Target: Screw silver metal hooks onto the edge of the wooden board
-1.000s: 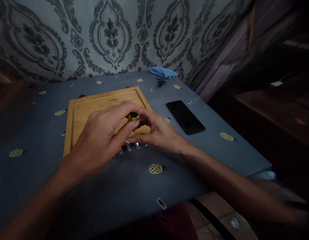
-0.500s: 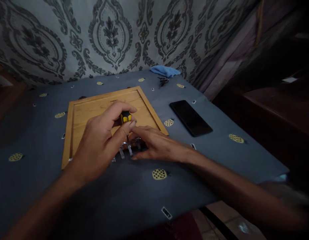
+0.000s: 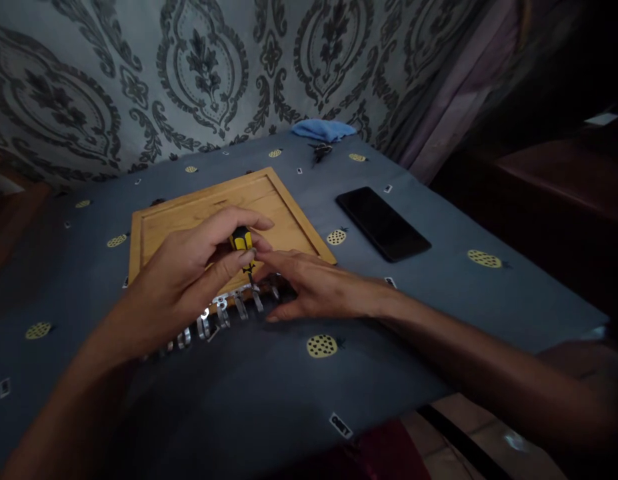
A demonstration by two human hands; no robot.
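My left hand (image 3: 186, 270) is closed around the black-and-yellow handle of a screwdriver (image 3: 242, 241). Its shaft points down at the near edge of a framed wooden board (image 3: 295, 212), where a row of shiny metal hooks (image 3: 222, 313) runs along. At the right end of that row, my right hand (image 3: 321, 283) grips the board's near edge, thumb in front and fingers reaching over toward the screwdriver's shaft. The fingertips are partly hidden behind the screwdriver. Exactly where the screwdriver's tip rests is too small and dark to make out.
A black phone (image 3: 383, 223) lies right of the board on the blue patterned tablecloth (image 3: 229, 407). Farther back are a blue cloth (image 3: 323, 130) and a small dark object (image 3: 321, 152). A patterned curtain (image 3: 203, 67) hangs behind the table.
The screwdriver in my left hand now leans slightly, its handle a little further left. More hooks show below the left hand. The camera view has shifted somewhat; the right hand keeps its place.
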